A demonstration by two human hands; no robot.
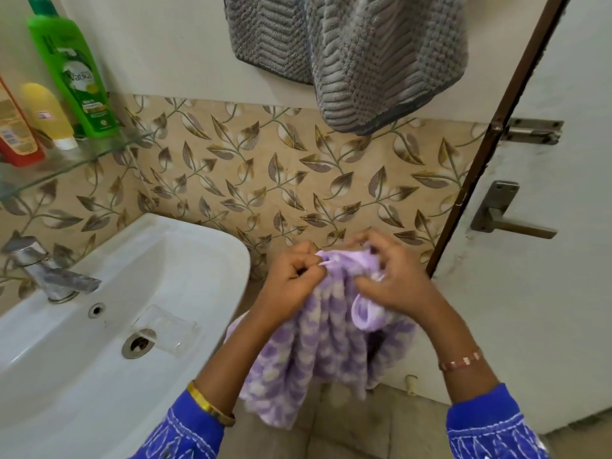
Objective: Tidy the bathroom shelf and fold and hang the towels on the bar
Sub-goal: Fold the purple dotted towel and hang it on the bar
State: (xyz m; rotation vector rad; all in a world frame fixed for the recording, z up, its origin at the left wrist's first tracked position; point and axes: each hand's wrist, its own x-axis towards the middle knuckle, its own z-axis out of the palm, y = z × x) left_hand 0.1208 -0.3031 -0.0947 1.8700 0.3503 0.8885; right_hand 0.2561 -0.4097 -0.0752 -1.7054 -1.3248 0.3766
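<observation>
A lilac and white checked towel point(318, 356) hangs bunched in front of me, right of the sink. My left hand point(291, 279) pinches its top edge with curled fingers. My right hand point(390, 276) grips the towel's top right corner, fingers curled into the cloth. A grey ribbed towel point(381, 61) hangs on the wall above, its bar out of view. The glass shelf point(99, 154) at the upper left carries a green bottle point(73, 71), a yellow tube point(49, 114) and a red and orange bottle point(16, 134).
A white sink point(205, 266) with a metal tap point(49, 270) fills the lower left. A white door point(546, 260) with a lever handle point(506, 220) and a bolt point(530, 130) stands to the right. Leaf-patterned tiles cover the wall behind.
</observation>
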